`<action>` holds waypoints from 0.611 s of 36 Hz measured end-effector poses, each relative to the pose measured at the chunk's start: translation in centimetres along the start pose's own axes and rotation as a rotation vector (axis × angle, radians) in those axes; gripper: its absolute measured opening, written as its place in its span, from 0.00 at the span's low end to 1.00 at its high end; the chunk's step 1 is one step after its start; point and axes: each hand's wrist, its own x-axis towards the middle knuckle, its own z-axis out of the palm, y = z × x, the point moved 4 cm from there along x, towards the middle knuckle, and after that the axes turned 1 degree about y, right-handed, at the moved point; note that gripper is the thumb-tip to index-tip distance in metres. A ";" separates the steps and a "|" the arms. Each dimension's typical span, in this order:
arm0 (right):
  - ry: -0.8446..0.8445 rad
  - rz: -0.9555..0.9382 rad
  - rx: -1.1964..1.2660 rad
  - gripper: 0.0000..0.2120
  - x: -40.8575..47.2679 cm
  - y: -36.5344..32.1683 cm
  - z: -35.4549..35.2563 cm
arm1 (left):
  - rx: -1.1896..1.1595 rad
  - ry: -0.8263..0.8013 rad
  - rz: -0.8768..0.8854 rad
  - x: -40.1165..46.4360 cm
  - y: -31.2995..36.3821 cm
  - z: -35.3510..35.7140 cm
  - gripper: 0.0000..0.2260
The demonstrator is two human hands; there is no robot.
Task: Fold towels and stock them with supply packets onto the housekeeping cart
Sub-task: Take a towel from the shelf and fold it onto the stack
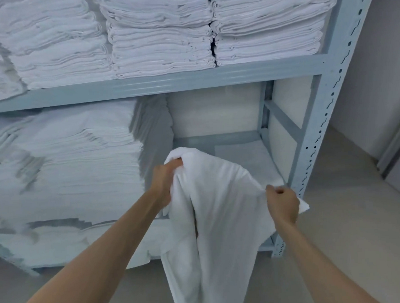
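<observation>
Left hand [167,176] was curled tight round a bunched upper corner of the white towel [221,208], fingers buried in the cloth. Right hand [283,202] pinched the opposite top edge between thumb and curled fingers, a small flap of towel sticking out past the knuckles. Both arms were stretched forward, hands well apart, so the top edge was pulled partly taut between them and the rest hung down loose in front of the person, with a deep vertical crease near the left side. Lower end ran out of view at the bottom.

The towel hung in the air just in front of the grey metal shelving unit [311,144], before an open bay on the lower level. Left of that bay sat a big stack of folded white linen [66,171]; the upper shelf carried more stacks [161,36], packed side by side. Pale floor [340,236] to the right.

Progress, as a judgement: early. This towel was spread out, not yet folded — no neat fold visible in it. No cart and no supply packets in view, so nothing could be confirmed as stocked. Left to do: fold this towel, carry it and the packets to the cart.
</observation>
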 end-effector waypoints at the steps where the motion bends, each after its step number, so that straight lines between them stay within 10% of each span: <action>1: -0.025 -0.040 -0.039 0.11 -0.5 0.7 0.1 | 0.012 -0.015 -0.009 -0.3 -0.2 0.2 0.26; 4: -0.270 -0.142 -0.170 0.03 -1.8 2.5 1.1 | 0.070 -0.052 -0.027 -1.3 -0.6 0.9 0.26; 10: -0.878 -0.146 -0.273 0.30 -5.5 5.2 3.7 | 0.122 -0.131 0.001 -2.4 0.6 1.2 0.29; 16: -0.818 -0.207 -0.389 0.09 -6.1 6.1 5.4 | 0.121 -0.134 0.041 -3.4 3.7 0.6 0.26; 22: -0.688 -0.105 -0.133 0.14 -4.0 3.4 3.8 | 0.097 -0.035 0.122 -4.0 6.2 0.3 0.22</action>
